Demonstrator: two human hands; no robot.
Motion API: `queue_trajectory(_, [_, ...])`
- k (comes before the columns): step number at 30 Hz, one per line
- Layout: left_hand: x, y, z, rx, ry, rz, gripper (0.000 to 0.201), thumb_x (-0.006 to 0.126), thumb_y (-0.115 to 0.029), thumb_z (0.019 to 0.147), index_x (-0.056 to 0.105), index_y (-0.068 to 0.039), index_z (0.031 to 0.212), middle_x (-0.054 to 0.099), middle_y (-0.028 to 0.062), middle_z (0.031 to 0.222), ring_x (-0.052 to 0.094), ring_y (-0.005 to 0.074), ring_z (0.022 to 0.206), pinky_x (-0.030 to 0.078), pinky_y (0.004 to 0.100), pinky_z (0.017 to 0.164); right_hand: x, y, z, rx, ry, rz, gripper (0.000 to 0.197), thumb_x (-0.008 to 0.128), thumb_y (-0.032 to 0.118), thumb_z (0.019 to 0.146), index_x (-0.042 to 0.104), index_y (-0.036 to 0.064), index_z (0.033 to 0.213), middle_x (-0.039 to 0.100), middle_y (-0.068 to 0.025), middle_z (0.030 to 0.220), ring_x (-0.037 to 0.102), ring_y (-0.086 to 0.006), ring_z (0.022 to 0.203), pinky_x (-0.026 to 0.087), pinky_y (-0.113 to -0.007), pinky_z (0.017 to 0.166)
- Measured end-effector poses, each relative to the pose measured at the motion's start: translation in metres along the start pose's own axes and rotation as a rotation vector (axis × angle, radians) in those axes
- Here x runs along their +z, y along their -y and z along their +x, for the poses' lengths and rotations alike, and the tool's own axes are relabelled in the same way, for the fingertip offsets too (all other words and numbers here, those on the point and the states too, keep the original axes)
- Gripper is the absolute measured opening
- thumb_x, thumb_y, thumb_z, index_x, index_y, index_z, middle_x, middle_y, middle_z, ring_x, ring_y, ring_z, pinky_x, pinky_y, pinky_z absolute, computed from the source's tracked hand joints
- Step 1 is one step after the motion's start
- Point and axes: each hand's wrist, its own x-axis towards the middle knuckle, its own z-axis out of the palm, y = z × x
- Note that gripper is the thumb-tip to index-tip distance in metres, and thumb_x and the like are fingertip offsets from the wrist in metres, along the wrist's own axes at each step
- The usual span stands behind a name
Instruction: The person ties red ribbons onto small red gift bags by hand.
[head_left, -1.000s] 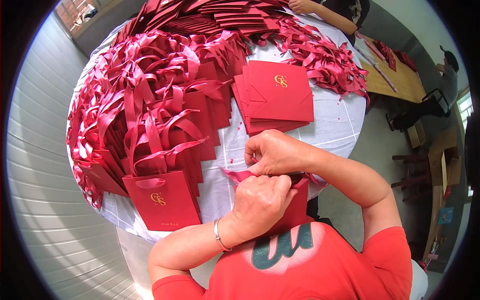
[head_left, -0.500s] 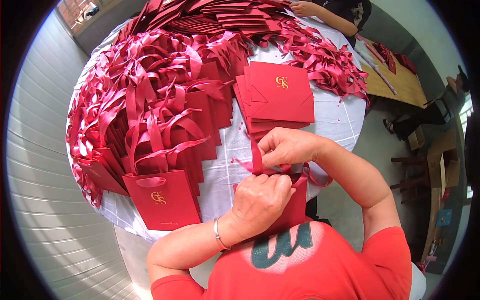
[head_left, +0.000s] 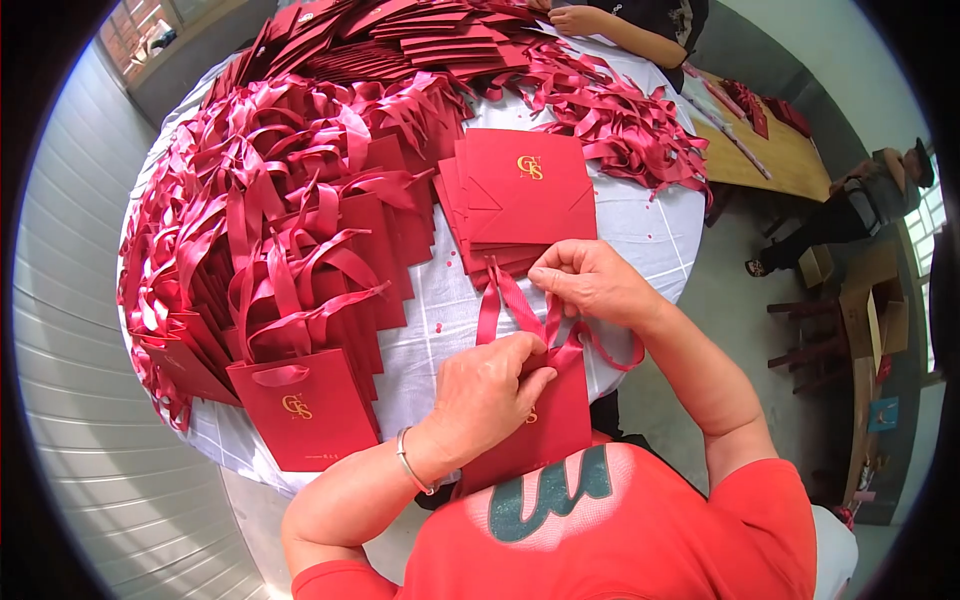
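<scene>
Pinching a red ribbon [head_left: 515, 305] between them, both hands [head_left: 490, 395] [head_left: 590, 280] grip above the red bag [head_left: 545, 425]

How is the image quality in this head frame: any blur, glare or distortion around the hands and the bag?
Head view: even daylight with soft shadows and no glare on the bag; left hand and right hand look sharp, with no motion blur; strong fisheye bending curves the table rim and the wall lines at the left; black vignette rings the frame; the window at the far right is bright, nearly washed out.
</scene>
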Motion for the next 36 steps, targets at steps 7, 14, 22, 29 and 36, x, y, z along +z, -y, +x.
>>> queue_trajectory(7, [0.002,-0.003,-0.001,-0.019,-0.006,-0.019,0.023,0.078,-0.02,0.084,0.068,-0.006,0.099,0.073,0.0123,0.088,0.072,0.0309,0.077,0.056,0.0393,0.067,-0.006,-0.01,-0.014,-0.006,0.089,0.204,0.017,0.067,0.017,0.098,0.071,0.002,0.106,0.071,-0.0021,0.084,0.064,-0.0063,0.068,0.05,-0.021,0.057])
queue_trajectory(14, [0.002,-0.004,-0.001,-0.053,0.018,-0.064,0.021,0.077,-0.019,0.085,0.068,-0.006,0.1,0.073,0.0125,0.089,0.072,0.0305,0.078,0.056,0.0388,0.068,-0.006,-0.005,-0.007,-0.02,0.17,0.092,0.017,0.068,0.016,0.097,0.073,0.0013,0.104,0.071,-0.0006,0.082,0.064,-0.0053,0.069,0.049,-0.021,0.058])
queue_trajectory(22, [0.003,-0.002,-0.002,-0.056,0.016,-0.04,0.021,0.078,-0.02,0.084,0.069,-0.006,0.096,0.073,0.0134,0.085,0.071,0.0321,0.075,0.056,0.0397,0.065,0.011,-0.01,-0.002,-0.149,0.028,0.086,0.014,0.074,0.012,0.092,0.074,-0.0008,0.098,0.071,-0.0023,0.08,0.063,-0.0052,0.071,0.051,-0.022,0.062])
queue_trajectory(29, [0.002,-0.002,-0.002,-0.064,0.016,-0.064,0.021,0.079,-0.021,0.084,0.069,-0.006,0.095,0.072,0.0132,0.082,0.071,0.032,0.073,0.055,0.0398,0.064,0.021,-0.003,0.007,-0.301,-0.103,-0.069,0.011,0.079,0.009,0.087,0.076,0.0016,0.095,0.071,0.0003,0.081,0.061,-0.0044,0.075,0.051,-0.022,0.065])
queue_trajectory(36, [0.004,-0.001,-0.002,-0.055,0.004,-0.06,0.019,0.078,-0.021,0.084,0.069,-0.007,0.094,0.072,0.0123,0.082,0.071,0.0314,0.072,0.055,0.0398,0.063,0.021,-0.013,0.018,-0.583,-0.26,-0.306,0.013,0.08,0.011,0.085,0.077,0.0015,0.094,0.071,-0.0047,0.082,0.065,-0.009,0.076,0.053,-0.024,0.066])
